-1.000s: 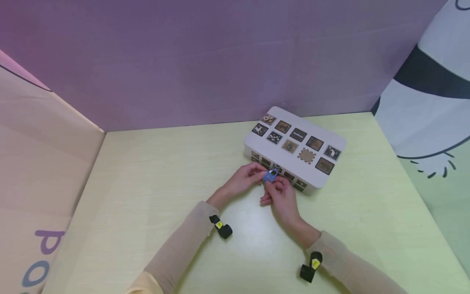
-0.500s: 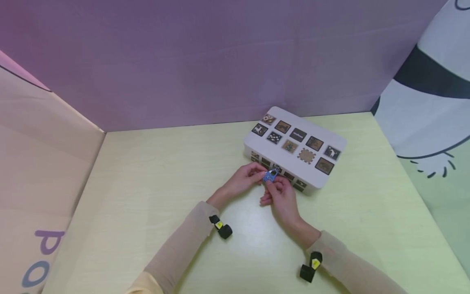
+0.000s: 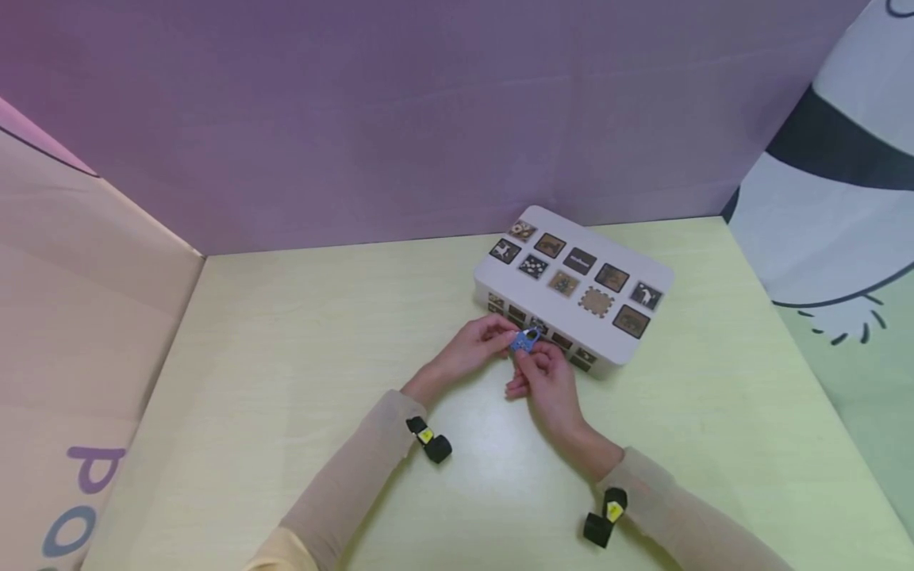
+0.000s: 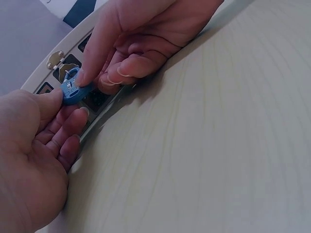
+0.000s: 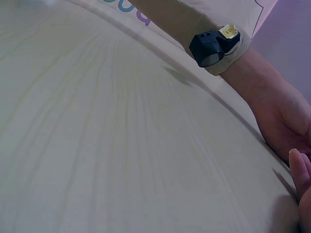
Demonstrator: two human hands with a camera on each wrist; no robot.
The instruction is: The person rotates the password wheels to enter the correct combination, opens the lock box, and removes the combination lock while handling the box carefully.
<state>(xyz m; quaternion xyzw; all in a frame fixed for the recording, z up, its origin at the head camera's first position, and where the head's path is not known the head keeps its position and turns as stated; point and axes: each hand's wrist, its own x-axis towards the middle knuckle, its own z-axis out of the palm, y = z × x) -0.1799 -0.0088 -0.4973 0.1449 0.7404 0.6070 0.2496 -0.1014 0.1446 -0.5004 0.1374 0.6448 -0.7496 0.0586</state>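
A small blue padlock (image 3: 525, 341) is pinched between both hands at the front of a white box (image 3: 607, 357) printed with square pictures. In the left wrist view the padlock (image 4: 73, 93) has its shackle up at the metal clasp (image 4: 62, 68) on the box's side. My left hand (image 3: 477, 346) holds the padlock's left edge with thumb and fingers. From the other side my right hand (image 3: 551, 388) pinches its body, thumb on the face and the lower fingers curled. Only a bit of the right hand's fingers (image 5: 301, 174) shows in the right wrist view.
The pale wooden table (image 3: 321, 333) reaches back to a purple wall panel (image 3: 400, 119). Printed panels stand at the left (image 3: 78, 301) and right (image 3: 828, 262). Each wrist carries a black camera, one on the left sleeve (image 3: 430, 441), another on the right (image 3: 605, 517).
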